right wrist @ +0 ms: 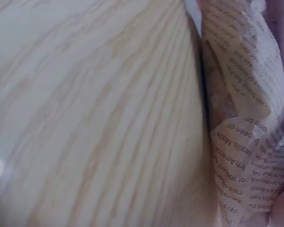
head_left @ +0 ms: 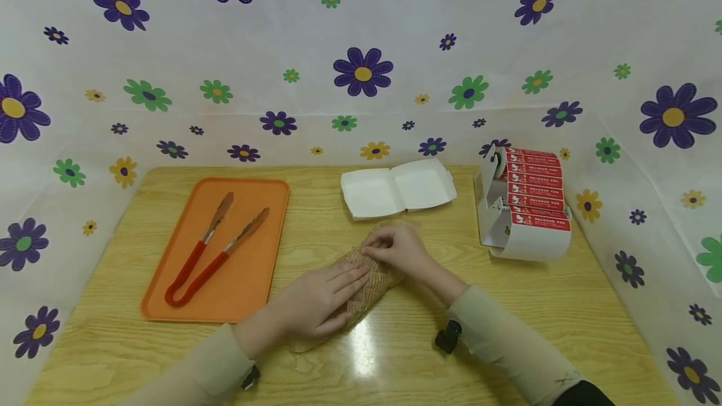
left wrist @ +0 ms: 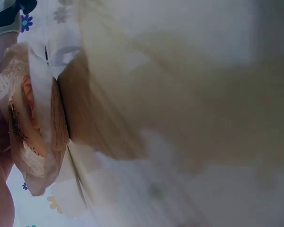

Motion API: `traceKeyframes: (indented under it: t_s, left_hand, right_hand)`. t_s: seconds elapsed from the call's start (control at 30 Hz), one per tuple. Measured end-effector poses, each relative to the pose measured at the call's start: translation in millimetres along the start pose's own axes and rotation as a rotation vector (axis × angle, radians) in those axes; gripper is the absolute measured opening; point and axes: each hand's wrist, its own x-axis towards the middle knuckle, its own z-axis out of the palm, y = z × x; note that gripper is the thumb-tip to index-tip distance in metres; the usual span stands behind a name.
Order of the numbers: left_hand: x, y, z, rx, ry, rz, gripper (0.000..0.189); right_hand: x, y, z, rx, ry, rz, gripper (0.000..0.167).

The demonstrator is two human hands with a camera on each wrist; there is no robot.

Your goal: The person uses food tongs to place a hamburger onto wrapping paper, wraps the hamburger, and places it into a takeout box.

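A filled bun (left wrist: 26,116) with dark seeds and a red-orange filling shows through the open side of its wrapping in the left wrist view. Brown printed wrapping paper (head_left: 369,296) lies around it at the middle of the table. My left hand (head_left: 316,299) rests on the paper from the left, its fingers extended across the top. At the far end, my right hand (head_left: 403,250) pinches the paper between thumb and bent fingers. Printed text covers the wrapping paper (right wrist: 246,104) in the right wrist view, where only parts of fingers show at the right edge.
On the left lies an orange tray (head_left: 254,287) holding red-handled tongs (head_left: 197,271). An open white clamshell box (head_left: 372,193) sits behind the hands. A label dispenser (head_left: 496,224) with a roll of red labels (head_left: 536,183) stands at the right. Flowered cloth (head_left: 383,118) hangs behind the table.
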Motion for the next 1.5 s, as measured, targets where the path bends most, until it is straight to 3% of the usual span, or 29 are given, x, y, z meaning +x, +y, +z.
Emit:
traceKeyframes:
  t_s: [0.13,0.3,0.43,0.6,0.7,0.8,0.9,1.07,1.23,1.5]
  left_hand:
    - [-1.3,-0.1,-1.4,-0.020,-0.050,-0.007,0.069]
    - [-2.9,0.6,-0.7,-0.013,-0.070,-0.028,0.072]
    - [-2.0,1.9,-2.1,-0.003,-0.093,-0.044,0.073]
    - [0.5,2.2,-2.5,0.015,-0.114,-0.056,0.075]
    - [1.3,2.7,-1.6,0.033,-0.130,-0.061,0.076]
    - [1.5,3.2,0.0,0.051,-0.138,-0.063,0.077]
    - [1.2,3.9,0.9,0.049,-0.134,-0.072,0.077]
    - [0.8,4.8,0.2,-0.002,-0.139,-0.109,0.078]
    - [-0.5,4.1,0.1,-0.046,-0.161,-0.133,0.079]
    - [-1.9,2.7,0.9,-0.050,-0.164,-0.134,0.082]
  right_hand:
    - [0.8,-1,-1,0.032,-0.003,0.079,0.011]
    - [0.2,-5,1,0.001,0.016,0.079,0.010]
    - [-3.3,-7,5,-0.063,0.092,0.010,0.007]
    - [-6.5,-6,12,-0.201,0.239,-0.128,0.016]
    - [-6.5,-3,12,-0.246,0.292,-0.125,0.020]
    - [-7.6,3,8,-0.232,0.315,-0.049,0.022]
    - [-11.0,8,1,-0.152,0.340,0.043,0.022]
    - [-18.5,24,-16,0.005,0.439,0.163,0.022]
    - [-22.9,46,-32,0.045,0.524,0.268,0.021]
    - [-22.9,62,-46,0.122,0.508,0.396,0.027]
